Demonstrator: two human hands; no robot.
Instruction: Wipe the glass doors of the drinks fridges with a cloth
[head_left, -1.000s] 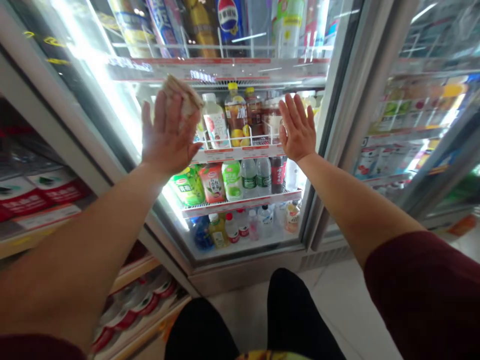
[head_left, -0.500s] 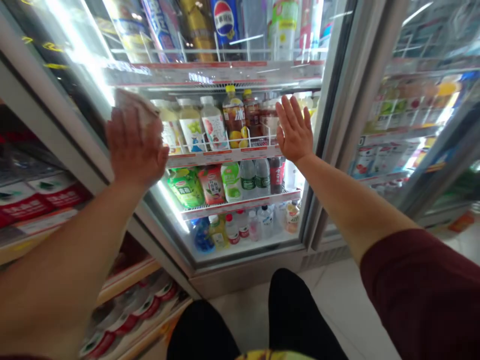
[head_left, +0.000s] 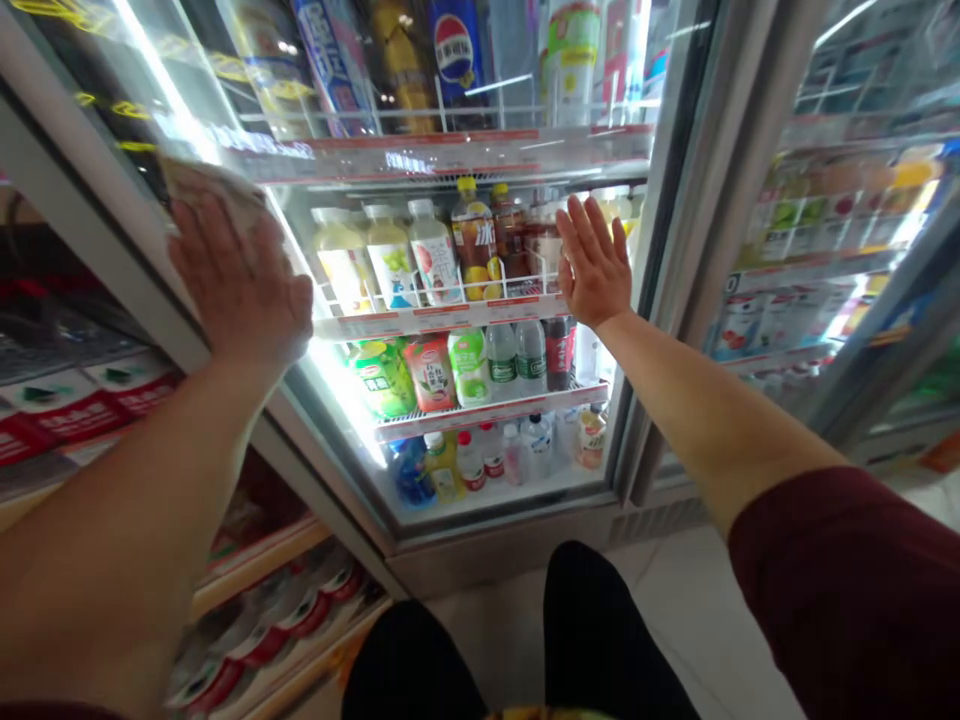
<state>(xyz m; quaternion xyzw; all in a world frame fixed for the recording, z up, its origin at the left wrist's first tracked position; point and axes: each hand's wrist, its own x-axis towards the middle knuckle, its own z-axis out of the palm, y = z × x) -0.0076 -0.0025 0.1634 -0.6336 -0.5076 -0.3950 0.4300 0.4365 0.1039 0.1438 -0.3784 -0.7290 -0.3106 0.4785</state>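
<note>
My left hand (head_left: 232, 275) lies flat on the left part of the glass door, its fingers stretched over a pale cloth (head_left: 214, 190) that it presses against the pane. Motion blurs this hand a little, and most of the cloth is hidden beneath it. My right hand (head_left: 596, 262) rests with its palm toward the glass near the door's right side, fingers stretched out and holding nothing. Behind the glass door (head_left: 360, 490), between the hands, stand a bottle with a yellow cap (head_left: 475, 235) and several white-capped bottles (head_left: 433, 255).
Lower cooler shelves hold green and red pouches (head_left: 381, 380) and small bottles (head_left: 471, 462). An upper shelf carries a blue Pepsi bottle (head_left: 456, 55). Shelves with red-and-white packs (head_left: 131, 380) flank the left; another glass-fronted cooler (head_left: 810, 240) stands right. My knees (head_left: 592, 610) are below.
My left hand has slid left and slightly up across the glass with the cloth. My right hand stays at nearly the same spot on the door.
</note>
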